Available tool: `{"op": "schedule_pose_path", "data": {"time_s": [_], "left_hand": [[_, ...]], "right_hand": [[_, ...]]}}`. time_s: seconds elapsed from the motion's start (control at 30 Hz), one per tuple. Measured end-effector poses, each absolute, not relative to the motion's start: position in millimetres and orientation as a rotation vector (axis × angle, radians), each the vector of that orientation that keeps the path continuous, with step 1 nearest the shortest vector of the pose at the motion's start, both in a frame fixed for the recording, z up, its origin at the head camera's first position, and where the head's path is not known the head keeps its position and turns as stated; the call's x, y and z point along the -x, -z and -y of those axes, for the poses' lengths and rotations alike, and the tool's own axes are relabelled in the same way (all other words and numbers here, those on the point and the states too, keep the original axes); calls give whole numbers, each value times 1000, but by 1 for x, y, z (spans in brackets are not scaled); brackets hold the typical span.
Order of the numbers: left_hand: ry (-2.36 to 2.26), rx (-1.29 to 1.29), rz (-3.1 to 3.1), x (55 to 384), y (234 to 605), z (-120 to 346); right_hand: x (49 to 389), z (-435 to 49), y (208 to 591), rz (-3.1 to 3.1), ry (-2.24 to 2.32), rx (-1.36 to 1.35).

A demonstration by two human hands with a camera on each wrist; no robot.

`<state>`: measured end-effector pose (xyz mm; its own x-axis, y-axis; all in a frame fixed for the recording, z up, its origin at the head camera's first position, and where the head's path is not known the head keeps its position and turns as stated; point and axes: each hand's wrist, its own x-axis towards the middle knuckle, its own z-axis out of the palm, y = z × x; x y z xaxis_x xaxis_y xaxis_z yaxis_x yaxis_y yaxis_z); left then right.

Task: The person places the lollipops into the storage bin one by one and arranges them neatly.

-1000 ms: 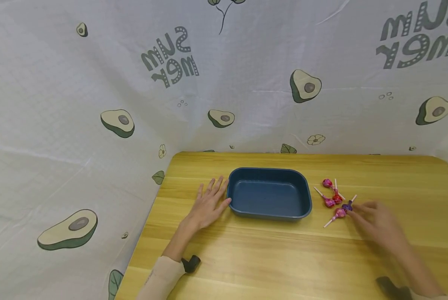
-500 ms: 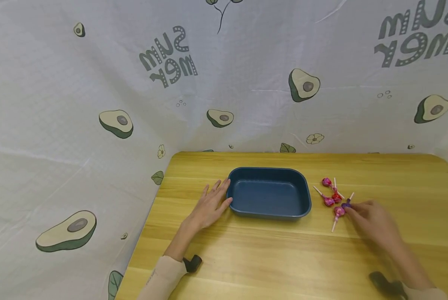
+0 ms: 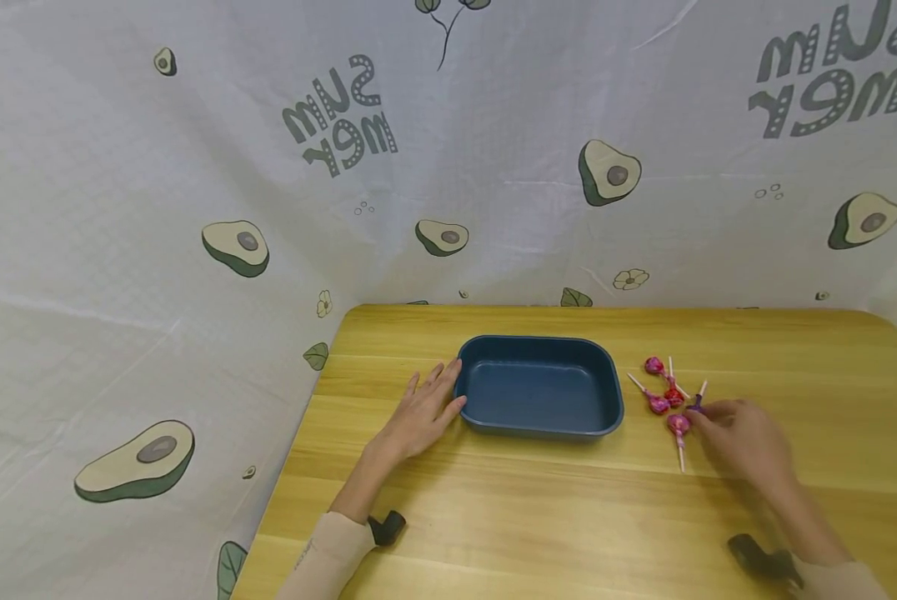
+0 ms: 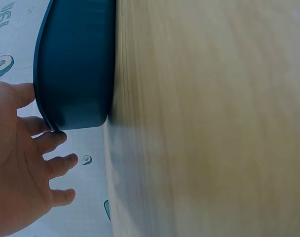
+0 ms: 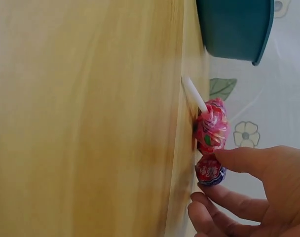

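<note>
My left hand (image 3: 418, 421) lies at the left end of a dark blue rectangular tray (image 3: 534, 431), fingers spread and fairly straight. In the left wrist view, the thumb and some fingertips touch the tray's rim (image 4: 35, 64). To the tray's right, my right hand (image 3: 752, 442) pinches a purple-wrapped lollipop (image 5: 210, 170) between thumb and forefinger, its white stick pointing up and away in the head view. Right beside it lies a pink lollipop (image 3: 678, 423), stick toward me. Behind these are a red lollipop (image 3: 674, 397) and two more pink-magenta lollipops (image 3: 658, 405).
Everything stands on a wooden table (image 3: 531, 517). A white sheet (image 3: 508, 100) with avocado prints hangs behind the table and along its left side. Black straps with mounts (image 3: 387, 527) sit on both wrists.
The nearest pink lollipop has swung round, its stick turning from lower left to point toward me. The right hand has shifted slightly left with the purple lollipop. The left hand stays at the tray.
</note>
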<state>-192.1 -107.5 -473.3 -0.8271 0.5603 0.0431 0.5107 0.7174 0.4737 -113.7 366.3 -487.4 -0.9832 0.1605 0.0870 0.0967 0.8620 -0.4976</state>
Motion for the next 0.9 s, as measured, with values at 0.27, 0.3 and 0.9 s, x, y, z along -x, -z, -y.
{"op": "schedule_pose_path", "data": {"time_s": [0.27, 0.3, 0.9], "left_hand": [[-722, -872, -2818, 192, 476, 108], [-724, -874, -2820, 192, 476, 108], [-737, -861, -2814, 192, 476, 106]], "right_hand": [[111, -372, 488, 2867, -920, 272], [110, -371, 487, 2854, -939, 265], [117, -331, 453, 2518, -1726, 115]]}}
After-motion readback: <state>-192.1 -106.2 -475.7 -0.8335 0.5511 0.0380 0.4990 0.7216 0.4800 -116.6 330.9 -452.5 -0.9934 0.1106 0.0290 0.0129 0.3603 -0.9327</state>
